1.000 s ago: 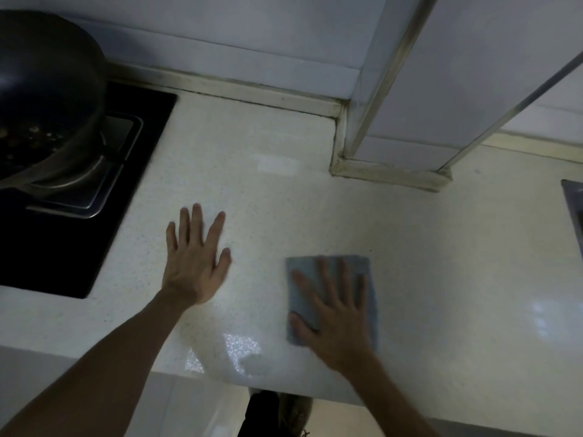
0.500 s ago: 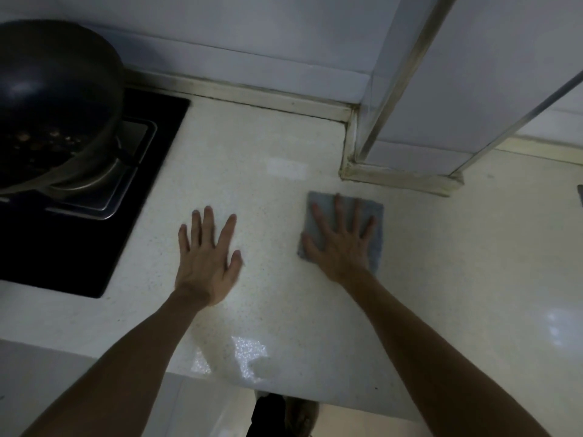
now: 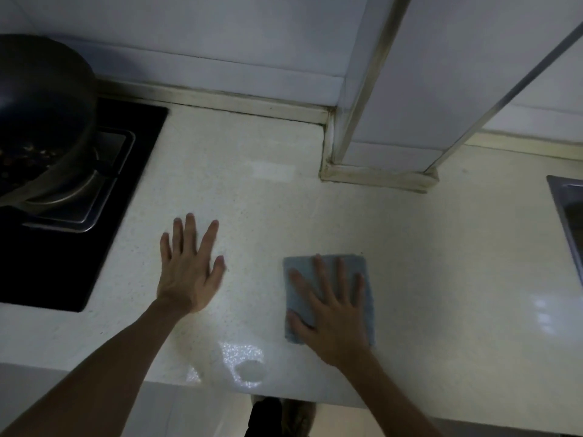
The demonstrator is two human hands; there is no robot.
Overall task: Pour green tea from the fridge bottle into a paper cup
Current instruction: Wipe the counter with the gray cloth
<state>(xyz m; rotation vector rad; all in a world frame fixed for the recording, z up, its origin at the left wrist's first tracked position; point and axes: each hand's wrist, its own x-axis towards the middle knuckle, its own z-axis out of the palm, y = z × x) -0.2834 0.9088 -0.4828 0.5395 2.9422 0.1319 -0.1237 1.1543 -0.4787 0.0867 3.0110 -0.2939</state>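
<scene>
One cloth (image 3: 298, 296), right hand (image 3: 334, 313) pressing it flat

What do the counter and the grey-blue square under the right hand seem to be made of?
Counter: probably polished stone or a stone-like composite; pale, finely speckled, with glossy reflections. Square: seems a soft, matt fabric cloth, perhaps microfibre; slightly fuzzy edges, lying flat beneath the right hand.

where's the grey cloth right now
In the head view, the grey cloth lies flat on the white counter, right of centre, under the right hand.
</scene>
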